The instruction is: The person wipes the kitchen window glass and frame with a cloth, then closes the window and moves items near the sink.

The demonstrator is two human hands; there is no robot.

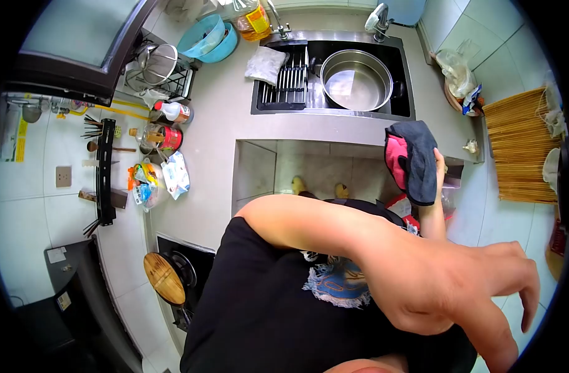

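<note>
In the head view, a dark grey and pink cloth item, like a mitt (419,163), is upright near the counter's front edge, to the right of the sink. My right hand (441,166) grips its right side, with the fingers partly hidden behind it. My left arm crosses in front of my body, and my left hand (465,283) is at the lower right, fingers apart and bent, with nothing visible in it. A steel pot (357,81) stands in the black sink (406,74), beyond the mitt and to its left.
A drying rack (297,78) with a white cloth (265,65) covers the sink's left part. Blue basins (200,35), an oil bottle (251,20) and wipes (175,174) stand on the left counter (213,118). Bamboo slats (522,146) are at right. A wooden lid (164,278) lies by the stove.
</note>
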